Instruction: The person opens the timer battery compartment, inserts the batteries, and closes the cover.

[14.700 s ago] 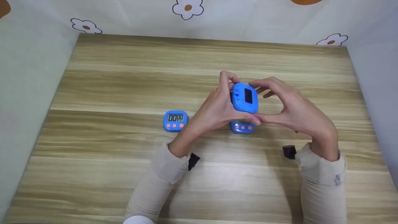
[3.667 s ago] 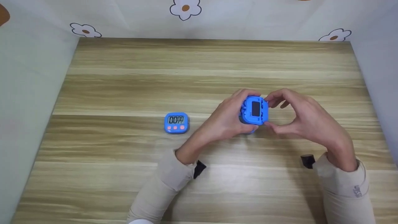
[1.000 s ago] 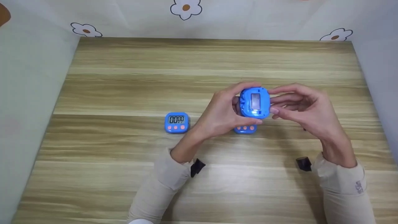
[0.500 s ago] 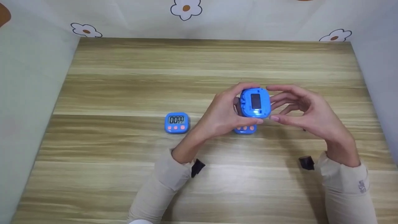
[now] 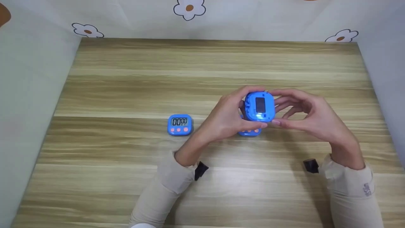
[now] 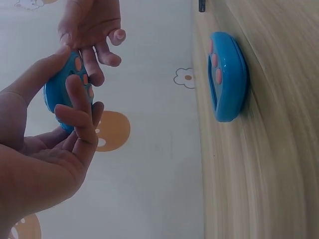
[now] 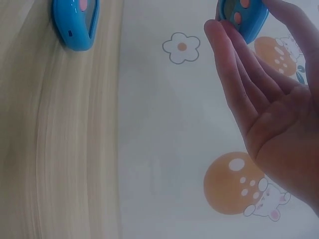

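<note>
My left hand [image 5: 226, 115] grips a blue digital timer [image 5: 269, 104] above the table, its back with a dark rectangle facing up. In the left wrist view, fingers of that hand curl against the timer's front, beside its pink buttons [image 6: 78, 63]. My right hand [image 5: 311, 112] pinches the timer's right side, index finger at the upper corner and thumb at the lower one; its other fingers reach behind. A second blue timer [image 5: 249, 133] lies under the held one, mostly hidden. Left of the hands, a third timer [image 5: 179, 129] lies face up, reading 00:00.
The wood-grain table [image 5: 133, 95] meets a pale flower-print wall [image 5: 142, 19] at the back, with plain panels on both sides. Black wrist devices [image 5: 201, 171] stick out by the sleeves. A small dark object [image 6: 202, 5] shows at the top of the left wrist view.
A second ago my right thumb lay on the timer's back; half a second ago it stood off the edge. Now thumb and index finger close on its right corners. The timer sits slightly lower.
</note>
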Demonstrator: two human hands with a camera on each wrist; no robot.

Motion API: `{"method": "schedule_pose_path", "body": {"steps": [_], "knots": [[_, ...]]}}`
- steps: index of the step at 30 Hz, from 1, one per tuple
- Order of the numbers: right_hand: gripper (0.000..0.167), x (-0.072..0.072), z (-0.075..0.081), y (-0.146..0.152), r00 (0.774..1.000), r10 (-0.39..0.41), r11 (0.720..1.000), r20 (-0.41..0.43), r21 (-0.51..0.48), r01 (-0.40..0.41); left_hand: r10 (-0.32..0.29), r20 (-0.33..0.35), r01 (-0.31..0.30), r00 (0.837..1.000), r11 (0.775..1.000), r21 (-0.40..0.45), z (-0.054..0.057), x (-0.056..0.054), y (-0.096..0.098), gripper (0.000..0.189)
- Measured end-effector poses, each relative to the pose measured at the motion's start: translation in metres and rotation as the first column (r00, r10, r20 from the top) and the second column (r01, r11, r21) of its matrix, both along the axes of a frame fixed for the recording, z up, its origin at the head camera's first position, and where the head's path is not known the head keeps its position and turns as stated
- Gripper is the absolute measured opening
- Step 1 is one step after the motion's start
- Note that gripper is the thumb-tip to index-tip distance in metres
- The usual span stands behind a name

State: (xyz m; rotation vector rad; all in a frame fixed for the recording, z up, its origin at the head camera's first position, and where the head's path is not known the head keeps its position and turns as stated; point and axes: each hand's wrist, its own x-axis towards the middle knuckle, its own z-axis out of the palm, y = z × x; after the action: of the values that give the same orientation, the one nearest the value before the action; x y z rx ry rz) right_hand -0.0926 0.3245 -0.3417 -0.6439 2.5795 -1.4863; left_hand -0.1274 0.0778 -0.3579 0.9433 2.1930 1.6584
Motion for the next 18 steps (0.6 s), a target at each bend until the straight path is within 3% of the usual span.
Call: {"method": "schedule_pose_path", "body": {"steps": [5,9,13,18], "knots": [[0.066,0.003,0.008,-0.007,1.0,0.013,1.0,-0.004,0.003,-0.013,-0.016,-0.014,0.016,1.0,0.999,-0.041,0.001,0.0,-0.002,0.076],[0.065,0.001,0.004,-0.004,1.0,0.022,1.0,0.007,-0.014,-0.021,-0.036,-0.005,0.036,0.999,0.998,-0.043,0.0,0.0,-0.004,0.075],[0.061,-0.002,-0.003,0.003,0.999,0.015,1.0,0.044,-0.027,-0.014,-0.101,0.063,0.1,0.993,0.995,0.012,0.001,-0.001,-0.007,0.078],[0.045,-0.003,-0.005,0.006,0.999,-0.024,0.999,0.047,-0.048,0.026,-0.195,0.15,0.185,0.969,0.98,0.078,0.004,-0.001,-0.009,0.088]]}}
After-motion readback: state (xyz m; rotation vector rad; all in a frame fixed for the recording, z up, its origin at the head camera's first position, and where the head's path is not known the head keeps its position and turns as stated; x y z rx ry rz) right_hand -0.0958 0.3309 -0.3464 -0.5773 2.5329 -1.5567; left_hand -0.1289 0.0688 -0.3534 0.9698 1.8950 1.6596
